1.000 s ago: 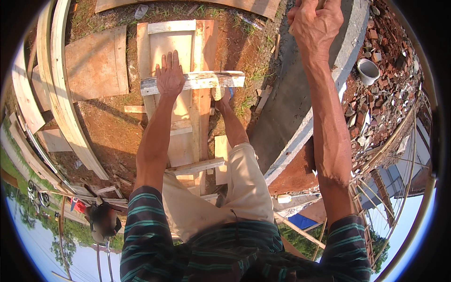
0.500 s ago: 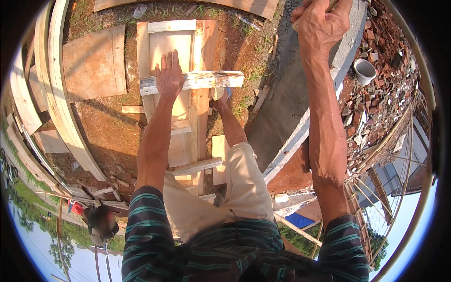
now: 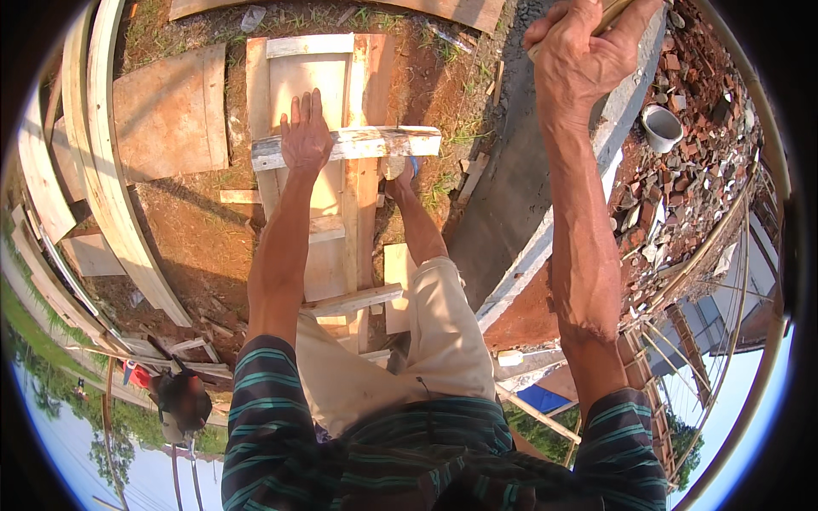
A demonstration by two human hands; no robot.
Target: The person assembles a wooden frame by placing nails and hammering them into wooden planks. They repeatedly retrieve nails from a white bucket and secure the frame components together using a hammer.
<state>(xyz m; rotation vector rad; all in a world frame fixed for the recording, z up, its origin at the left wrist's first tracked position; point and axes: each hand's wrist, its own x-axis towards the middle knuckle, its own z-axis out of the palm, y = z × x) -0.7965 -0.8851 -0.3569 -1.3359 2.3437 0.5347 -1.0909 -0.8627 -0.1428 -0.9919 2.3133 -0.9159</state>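
Note:
My left hand (image 3: pixel 306 136) lies flat with its fingers stretched out, pressing on a pale, weathered wooden batten (image 3: pixel 383 143). That batten lies crosswise over a long wooden panel (image 3: pixel 365 102) framed with strips, on the ground before me. At the upper right my raised right hand (image 3: pixel 586 64) is closed round a wooden handle (image 3: pixel 612 15). The far end of this handle is cut off by the top edge, so the kind of tool cannot be made out. One of my feet rests beside the panel, near the batten's right end.
Long boards (image 3: pixel 115 170) and a plywood sheet (image 3: pixel 175 115) lie at the left. A grey concrete beam (image 3: pixel 520 204) runs along the right. Beyond it are brick rubble (image 3: pixel 656 196) and a grey bucket (image 3: pixel 661 128). Another person (image 3: pixel 183 400) is at the lower left.
My right hand, still round the handle, has come slightly down and to the left in the picture. My left hand stays on the batten.

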